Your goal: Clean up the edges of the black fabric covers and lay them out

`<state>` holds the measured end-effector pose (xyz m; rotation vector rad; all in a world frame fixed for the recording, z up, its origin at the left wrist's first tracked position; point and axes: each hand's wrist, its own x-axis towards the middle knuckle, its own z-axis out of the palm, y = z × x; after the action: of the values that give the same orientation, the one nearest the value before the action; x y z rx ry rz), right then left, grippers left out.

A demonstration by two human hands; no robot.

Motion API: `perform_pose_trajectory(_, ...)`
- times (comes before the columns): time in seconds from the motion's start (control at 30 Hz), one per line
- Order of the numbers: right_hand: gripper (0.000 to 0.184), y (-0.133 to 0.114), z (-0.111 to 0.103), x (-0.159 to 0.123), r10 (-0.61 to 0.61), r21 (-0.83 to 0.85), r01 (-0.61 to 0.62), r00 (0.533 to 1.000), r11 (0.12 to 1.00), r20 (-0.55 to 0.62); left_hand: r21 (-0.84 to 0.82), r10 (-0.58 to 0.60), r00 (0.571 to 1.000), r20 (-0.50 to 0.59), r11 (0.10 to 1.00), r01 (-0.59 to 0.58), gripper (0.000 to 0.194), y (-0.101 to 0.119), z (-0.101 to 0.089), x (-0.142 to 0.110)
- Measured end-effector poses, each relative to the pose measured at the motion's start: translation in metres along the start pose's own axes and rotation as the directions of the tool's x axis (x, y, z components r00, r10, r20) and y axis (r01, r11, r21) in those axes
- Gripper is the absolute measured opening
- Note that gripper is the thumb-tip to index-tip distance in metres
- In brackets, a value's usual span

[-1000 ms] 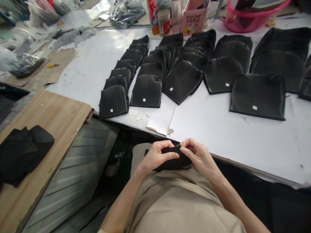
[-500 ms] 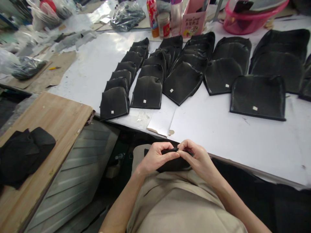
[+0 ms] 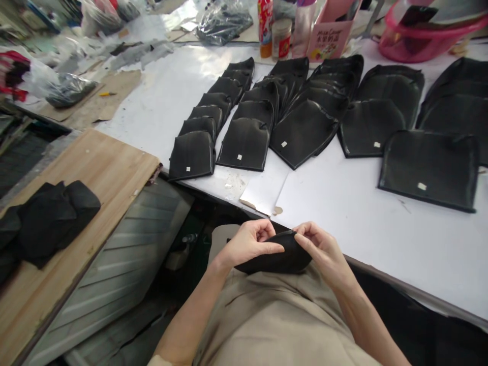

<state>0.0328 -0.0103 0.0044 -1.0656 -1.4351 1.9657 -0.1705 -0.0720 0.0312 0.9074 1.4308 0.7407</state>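
Note:
A black sheet-like piece [image 3: 280,258] with a folded upper edge lies across my lap, just below the table's front edge. My left hand [image 3: 253,243] grips it at the left, thumb on the near face and fingers curled behind the edge. At the right end of that edge, my right hand [image 3: 316,240] pinches the piece between thumb and fingers. On the white table ahead, several rows of flat black pieces [image 3: 242,145] overlap one another. Small white tags mark the front ones, such as the separate black piece [image 3: 427,165] at the right.
A wooden board [image 3: 118,157] at my left bears crumpled black material [image 3: 59,218]. Along the back of the white table [image 3: 343,218] stand a red bottle [image 3: 265,30], a jar [image 3: 281,39], a pink box [image 3: 330,38] and a pink basin [image 3: 430,43]. Plastic bags [image 3: 72,90] lie at far left.
My hands have moved apart along the black piece's edge, and more of its face shows between them. The view has turned slightly to the left.

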Motion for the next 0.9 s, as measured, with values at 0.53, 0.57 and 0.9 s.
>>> perform_pose_trajectory(0.53, 0.019, -0.008, 0.015, 0.004, -0.046, -0.084, 0.051, 0.997, 0.995, 0.067, 0.196, 0.158, 0.987, 0.017, 0.968, -0.158, 0.027, 0.013, -0.002, -0.006)
perform_pose_trajectory(0.57, 0.017, -0.011, 0.018, 0.004, -0.079, -0.110, 0.087, 0.994, 0.990, 0.071, 0.215, 0.189, 0.982, 0.012, 0.958, -0.187, 0.028, 0.017, -0.002, -0.007)
perform_pose_trajectory(0.9, 0.014, -0.012, 0.011, 0.002, -0.240, -0.310, 0.277, 0.959, 0.910, 0.152, -0.112, 0.156, 0.987, -0.035, 0.981, -0.159, 0.038, 0.006, -0.018, -0.013)
